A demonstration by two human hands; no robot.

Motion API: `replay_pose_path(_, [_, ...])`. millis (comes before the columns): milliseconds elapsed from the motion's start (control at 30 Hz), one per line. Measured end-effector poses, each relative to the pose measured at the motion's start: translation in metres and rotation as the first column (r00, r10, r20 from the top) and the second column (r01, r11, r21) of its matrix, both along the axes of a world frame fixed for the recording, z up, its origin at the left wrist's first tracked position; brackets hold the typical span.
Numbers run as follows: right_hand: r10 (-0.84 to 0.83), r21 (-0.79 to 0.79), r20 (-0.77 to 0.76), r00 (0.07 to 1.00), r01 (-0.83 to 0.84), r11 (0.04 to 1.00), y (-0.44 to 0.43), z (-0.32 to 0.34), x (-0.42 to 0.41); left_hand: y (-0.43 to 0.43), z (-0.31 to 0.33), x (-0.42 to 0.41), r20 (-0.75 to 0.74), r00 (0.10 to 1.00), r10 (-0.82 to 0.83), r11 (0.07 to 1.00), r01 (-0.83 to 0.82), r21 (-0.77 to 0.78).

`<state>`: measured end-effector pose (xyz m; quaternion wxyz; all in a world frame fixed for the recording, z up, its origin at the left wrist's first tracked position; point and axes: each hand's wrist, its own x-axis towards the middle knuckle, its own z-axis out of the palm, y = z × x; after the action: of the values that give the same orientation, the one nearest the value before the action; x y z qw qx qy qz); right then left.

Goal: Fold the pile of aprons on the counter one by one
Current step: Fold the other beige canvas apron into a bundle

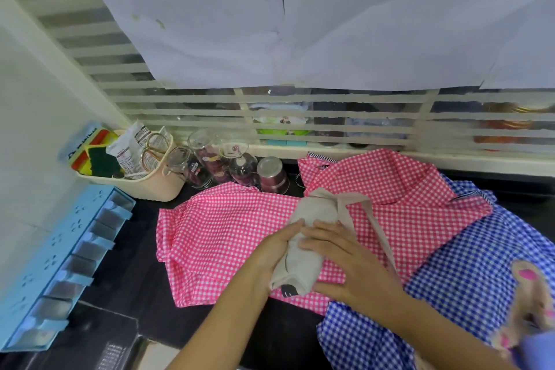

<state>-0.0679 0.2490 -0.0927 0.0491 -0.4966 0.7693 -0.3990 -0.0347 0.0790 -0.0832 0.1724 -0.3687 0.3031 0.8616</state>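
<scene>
1 rolled beige apron [319,210] | left hand [277,251] grips | right hand [350,263] presses

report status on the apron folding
Left hand grips beige apron, right hand presses on it. Bundle lies on pink checked apron. Glasses behind, apart.

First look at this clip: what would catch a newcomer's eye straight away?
The pink apron spread over the middle of the dark counter and the blue apron at the right stand out first. On the pink one lies a rolled beige apron; the left hand grips its side and the right hand lies flat over it. Glass jars stand at the back.
</scene>
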Motion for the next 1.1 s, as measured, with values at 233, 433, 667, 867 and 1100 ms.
replay_pose_path(233, [0.012, -0.145, -0.255, 0.967, -0.051, 0.988, 0.0, 0.024, 0.007, 0.013, 0.04, 0.011, -0.116, 0.993, -0.035, 0.974, 0.06, 0.219])
replay_pose_path(433, [-0.013, -0.241, 0.161, 0.987, 0.052, 0.969, -0.001, 0.062, 0.008, 0.023, 0.064, 0.018, -0.172, 0.984, 0.048, 0.977, -0.011, 0.211])
replay_pose_path(667, [-0.284, -0.171, 0.581, 0.763, 0.455, 0.874, -0.018, 0.08, -0.001, 0.034, 0.068, 0.026, -0.404, 0.9, 0.161, 0.985, -0.123, 0.12])
replay_pose_path(867, [-0.374, -0.083, 0.592, 0.714, 0.516, 0.853, -0.021, 0.08, 0.001, 0.035, 0.07, 0.032, -0.553, 0.826, -0.109, 0.941, -0.093, -0.325])
replay_pose_path(1100, [-0.338, -0.118, 0.663, 0.668, 0.539, 0.834, -0.02, 0.086, 0.0, 0.033, 0.076, 0.04, -0.448, 0.776, -0.443, 0.542, -0.166, -0.824])
